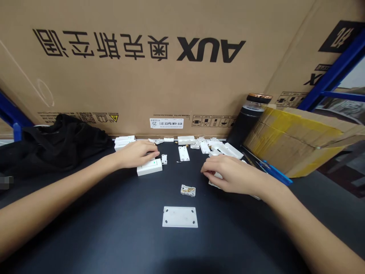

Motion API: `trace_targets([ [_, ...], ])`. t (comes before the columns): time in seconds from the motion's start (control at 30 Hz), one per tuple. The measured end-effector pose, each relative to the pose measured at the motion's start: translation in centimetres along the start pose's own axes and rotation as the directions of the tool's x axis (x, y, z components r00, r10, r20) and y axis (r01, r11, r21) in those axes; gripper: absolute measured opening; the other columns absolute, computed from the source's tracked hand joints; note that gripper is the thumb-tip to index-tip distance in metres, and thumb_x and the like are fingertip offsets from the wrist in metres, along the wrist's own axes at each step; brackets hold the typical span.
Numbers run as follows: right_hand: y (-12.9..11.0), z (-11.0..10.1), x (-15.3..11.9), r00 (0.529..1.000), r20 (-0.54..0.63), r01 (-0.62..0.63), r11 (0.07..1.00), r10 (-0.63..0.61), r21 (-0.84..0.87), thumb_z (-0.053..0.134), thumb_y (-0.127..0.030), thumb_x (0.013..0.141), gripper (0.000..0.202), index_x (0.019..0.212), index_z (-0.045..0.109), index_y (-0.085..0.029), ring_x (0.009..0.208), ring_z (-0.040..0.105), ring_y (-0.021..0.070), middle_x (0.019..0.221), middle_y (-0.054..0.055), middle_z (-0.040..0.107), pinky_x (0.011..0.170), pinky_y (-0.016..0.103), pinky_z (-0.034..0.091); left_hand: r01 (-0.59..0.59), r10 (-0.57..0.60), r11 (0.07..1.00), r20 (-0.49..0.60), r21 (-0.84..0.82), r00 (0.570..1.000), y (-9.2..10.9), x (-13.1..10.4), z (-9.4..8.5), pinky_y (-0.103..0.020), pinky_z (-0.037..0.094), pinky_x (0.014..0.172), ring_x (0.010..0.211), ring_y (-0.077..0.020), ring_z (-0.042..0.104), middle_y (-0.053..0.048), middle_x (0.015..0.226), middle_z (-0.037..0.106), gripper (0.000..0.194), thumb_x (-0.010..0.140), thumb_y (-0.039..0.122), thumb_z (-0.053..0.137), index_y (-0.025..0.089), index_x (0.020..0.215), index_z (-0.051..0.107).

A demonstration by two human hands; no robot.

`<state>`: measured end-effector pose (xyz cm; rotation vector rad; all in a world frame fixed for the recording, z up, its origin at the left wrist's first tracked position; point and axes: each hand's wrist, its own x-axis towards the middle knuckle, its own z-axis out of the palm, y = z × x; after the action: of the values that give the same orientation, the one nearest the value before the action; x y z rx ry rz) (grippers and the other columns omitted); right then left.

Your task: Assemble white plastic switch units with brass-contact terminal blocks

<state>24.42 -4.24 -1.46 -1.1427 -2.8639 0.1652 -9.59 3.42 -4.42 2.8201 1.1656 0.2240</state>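
Note:
My left hand (137,153) is at the left, its fingers loosely stretched out and apart from the thumb. Just below it lies a white wall switch (149,167) with a small green mark, partly covered by the hand. My right hand (228,171) is bent over white plastic parts at the right, thumb and fingers drawn together. What lies between its fingertips is hidden. Between the hands sits a small white switch base (188,190) with brass-coloured contacts inside. Nearest me, a flat white rectangular plate (180,217) with corner holes rests on the dark table.
More white switches (124,141) stand behind my left hand. Several white housings (228,149) and a plate (184,153) lie along the back, against a large cardboard box (182,87). On the right are a black bottle (246,123), a taped carton (293,140) and a blue tool (275,172); black cloth (65,139) lies left.

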Motion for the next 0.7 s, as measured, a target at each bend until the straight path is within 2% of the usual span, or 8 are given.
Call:
trace_targets([
  [0.1, 0.0, 0.0, 0.0, 1.000, 0.001, 0.003, 1.000, -0.003, -0.005, 0.048, -0.021, 0.098, 0.020, 0.091, 0.067, -0.021, 0.083, 0.063, 0.0197, 0.090, 0.003, 0.070, 0.079, 0.035, 0.045, 0.001, -0.001, 0.997, -0.001, -0.073, 1.000, -1.2, -0.1, 0.2, -0.032, 0.047, 0.073, 0.079, -0.0188, 0.063, -0.005, 0.088, 0.069, 0.044, 0.104, 0.045, 0.038, 0.019, 0.086, 0.068],
  [0.17, -0.1, 0.0, 0.0, 1.000, 0.009, 0.006, 1.000, -0.006, -0.008, 0.048, -0.022, 0.098, 0.021, 0.091, 0.067, -0.020, 0.082, 0.063, 0.0197, 0.089, 0.003, 0.070, 0.078, 0.035, 0.045, 0.028, -0.033, 0.993, -0.045, -0.119, 0.998, -1.9, -0.1, 0.4, -0.030, 0.047, 0.072, 0.078, -0.0180, 0.064, -0.004, 0.088, 0.071, 0.040, 0.102, 0.045, 0.041, 0.019, 0.089, 0.069],
  [0.23, -0.1, 0.0, 0.0, 1.000, 0.021, 0.007, 1.000, -0.007, -0.008, 0.048, -0.022, 0.098, 0.021, 0.091, 0.068, -0.020, 0.081, 0.063, 0.0197, 0.088, 0.004, 0.069, 0.077, 0.034, 0.045, 0.087, -0.098, 0.986, -0.078, -0.140, 0.992, -2.6, -0.1, 0.5, -0.030, 0.048, 0.074, 0.082, -0.0188, 0.066, -0.004, 0.094, 0.074, 0.036, 0.101, 0.044, 0.044, 0.019, 0.098, 0.070],
  [0.33, 0.0, 0.1, 0.0, 0.999, 0.033, 0.009, 1.000, -0.008, -0.007, 0.049, -0.021, 0.098, 0.021, 0.091, 0.068, -0.020, 0.081, 0.063, 0.0198, 0.088, 0.004, 0.070, 0.077, 0.034, 0.045, 0.160, -0.169, 0.977, -0.061, -0.138, 0.984, -3.2, -0.2, 0.5, -0.031, 0.050, 0.082, 0.092, -0.0215, 0.069, -0.004, 0.104, 0.076, 0.039, 0.101, 0.047, 0.042, 0.021, 0.105, 0.071],
  [0.5, 0.1, 0.1, 0.1, 1.000, 0.017, 0.020, 1.000, -0.020, 0.016, 0.050, -0.021, 0.097, 0.021, 0.095, 0.071, -0.019, 0.083, 0.065, 0.0209, 0.090, 0.005, 0.072, 0.078, 0.036, 0.048, 0.160, -0.166, 0.979, -0.040, -0.125, 0.985, -3.3, -0.1, 0.5, -0.032, 0.051, 0.088, 0.098, -0.0235, 0.069, -0.004, 0.108, 0.076, 0.048, 0.104, 0.052, 0.036, 0.021, 0.105, 0.072],
  [0.6, -1.2, -0.8, 0.0, 0.998, -0.054, 0.054, 0.979, -0.044, 0.197, 0.054, -0.022, 0.096, 0.022, 0.107, 0.073, -0.020, 0.088, 0.068, 0.0197, 0.100, 0.005, 0.075, 0.080, 0.034, 0.051, 0.156, -0.163, 0.981, -0.049, -0.118, 0.985, -3.1, -0.1, 0.7, -0.033, 0.051, 0.088, 0.098, -0.0235, 0.069, -0.004, 0.107, 0.076, 0.050, 0.105, 0.052, 0.032, 0.022, 0.107, 0.071],
  [0.63, -1.9, -1.2, -0.3, 0.995, -0.077, 0.080, 0.949, -0.059, 0.304, 0.057, -0.022, 0.095, 0.023, 0.112, 0.073, -0.021, 0.087, 0.069, 0.0180, 0.101, 0.004, 0.075, 0.079, 0.032, 0.052, 0.153, -0.159, 0.982, -0.053, -0.115, 0.986, -3.0, -0.1, 0.7, -0.034, 0.051, 0.088, 0.098, -0.0237, 0.069, -0.004, 0.107, 0.076, 0.051, 0.105, 0.053, 0.031, 0.022, 0.107, 0.071],
  [0.7, -3.7, -1.9, -1.5, 0.989, -0.098, 0.146, 0.823, -0.110, 0.549, 0.063, -0.020, 0.092, 0.029, 0.119, 0.071, -0.024, 0.073, 0.068, 0.0134, 0.086, 0.000, 0.075, 0.071, 0.027, 0.053, 0.146, -0.155, 0.982, -0.071, -0.118, 0.985, -2.7, -0.1, 0.7, -0.035, 0.051, 0.089, 0.100, -0.0239, 0.069, -0.005, 0.109, 0.075, 0.051, 0.106, 0.053, 0.030, 0.021, 0.107, 0.071],
])
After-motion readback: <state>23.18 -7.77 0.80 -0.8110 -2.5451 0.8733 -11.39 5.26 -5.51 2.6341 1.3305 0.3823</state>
